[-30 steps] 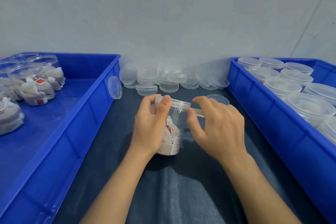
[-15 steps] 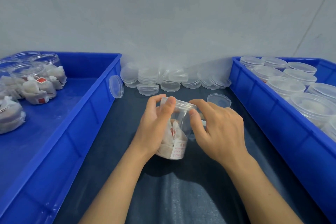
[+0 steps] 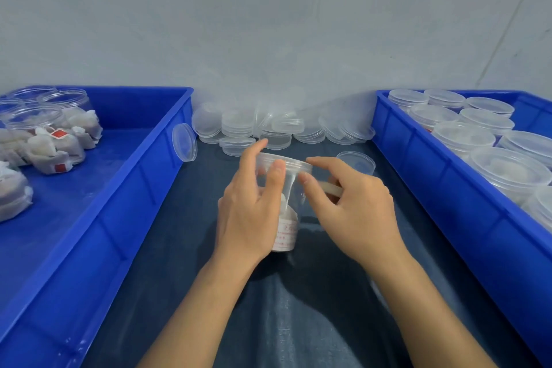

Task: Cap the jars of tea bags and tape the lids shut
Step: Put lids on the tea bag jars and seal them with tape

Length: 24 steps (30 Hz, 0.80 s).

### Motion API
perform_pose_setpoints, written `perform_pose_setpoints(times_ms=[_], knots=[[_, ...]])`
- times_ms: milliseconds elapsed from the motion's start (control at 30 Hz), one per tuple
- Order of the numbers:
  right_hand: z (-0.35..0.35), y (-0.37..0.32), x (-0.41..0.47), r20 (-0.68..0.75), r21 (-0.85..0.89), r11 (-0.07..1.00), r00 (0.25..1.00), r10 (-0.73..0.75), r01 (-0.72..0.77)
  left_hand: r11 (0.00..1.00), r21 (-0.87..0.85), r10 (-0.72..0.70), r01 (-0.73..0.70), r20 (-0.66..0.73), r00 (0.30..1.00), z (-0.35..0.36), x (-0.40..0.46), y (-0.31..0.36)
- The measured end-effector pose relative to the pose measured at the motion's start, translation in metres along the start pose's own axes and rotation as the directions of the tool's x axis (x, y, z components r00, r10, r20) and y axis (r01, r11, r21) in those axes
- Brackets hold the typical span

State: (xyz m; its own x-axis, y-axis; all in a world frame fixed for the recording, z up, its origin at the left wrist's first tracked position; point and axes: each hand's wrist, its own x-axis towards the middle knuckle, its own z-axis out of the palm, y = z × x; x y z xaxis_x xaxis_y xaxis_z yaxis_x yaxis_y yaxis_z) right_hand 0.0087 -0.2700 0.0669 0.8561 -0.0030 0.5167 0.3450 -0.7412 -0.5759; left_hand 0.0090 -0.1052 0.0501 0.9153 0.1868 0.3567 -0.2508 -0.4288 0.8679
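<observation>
Both hands (image 3: 249, 203) (image 3: 355, 212) hold capped jar (image 3: 288, 188); tape strip (image 3: 291, 188) apparently pinched.

The jar (image 3: 286, 203) stands between two trays (image 3: 143, 176) (image 3: 418, 164), loose lids (image 3: 268, 128) piled behind it.

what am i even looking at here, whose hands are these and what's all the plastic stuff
There is no machine here: these are a person's two bare hands, filmed by a camera worn on their head, looking forward and down. The left hand grips a clear jar with tea bags inside and a lid already on. The right hand pinches a strip of clear tape that runs down from the lid onto the jar's side, and it seems to hold a tape roll, mostly hidden. The jar sits over a dark cloth. Loose lids are piled at the back. The left blue tray holds uncapped jars of tea bags; the right blue tray holds capped jars.
</observation>
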Motion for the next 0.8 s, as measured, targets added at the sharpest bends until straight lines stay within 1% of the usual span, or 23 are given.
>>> perform_pose_setpoints(times_ms=[67, 133, 200, 267, 433, 533, 633, 800], knots=[[-0.001, 0.005, 0.002, 0.044, 0.106, 0.993, 0.998, 0.041, -0.046, 0.998, -0.044, -0.044, 0.043, -0.023, 0.999, -0.003, 0.003, -0.003], [-0.002, 0.007, 0.003, 0.122, 0.227, 0.972, 0.992, 0.031, -0.058, 0.992, -0.090, -0.086, 0.084, -0.026, 0.996, -0.007, 0.006, -0.004], [-0.004, 0.007, 0.002, 0.160, 0.282, 0.958, 0.987, 0.009, -0.054, 0.990, -0.110, -0.092, 0.089, -0.019, 0.996, -0.009, 0.007, -0.002], [-0.006, 0.008, 0.003, 0.138, 0.250, 0.968, 0.990, -0.001, -0.034, 0.990, -0.121, -0.078, 0.077, -0.008, 0.997, -0.009, 0.006, 0.000], [-0.014, 0.013, 0.003, 0.048, 0.043, 0.999, 0.998, -0.030, 0.028, 0.990, -0.131, -0.055, 0.057, 0.025, 0.998, -0.008, 0.006, -0.001], [-0.014, 0.013, 0.003, 0.025, -0.033, 0.997, 0.997, -0.069, 0.070, 0.989, -0.140, -0.051, 0.054, 0.024, 0.998, -0.008, 0.008, -0.003], [-0.012, 0.014, 0.004, 0.022, -0.067, 0.995, 0.997, -0.076, 0.078, 0.987, -0.151, -0.047, 0.051, 0.025, 0.999, -0.007, 0.008, -0.006], [-0.009, 0.014, 0.006, 0.068, -0.041, 0.998, 0.997, -0.047, 0.050, 0.979, -0.200, -0.032, 0.039, 0.037, 0.999, -0.007, 0.009, -0.008]])
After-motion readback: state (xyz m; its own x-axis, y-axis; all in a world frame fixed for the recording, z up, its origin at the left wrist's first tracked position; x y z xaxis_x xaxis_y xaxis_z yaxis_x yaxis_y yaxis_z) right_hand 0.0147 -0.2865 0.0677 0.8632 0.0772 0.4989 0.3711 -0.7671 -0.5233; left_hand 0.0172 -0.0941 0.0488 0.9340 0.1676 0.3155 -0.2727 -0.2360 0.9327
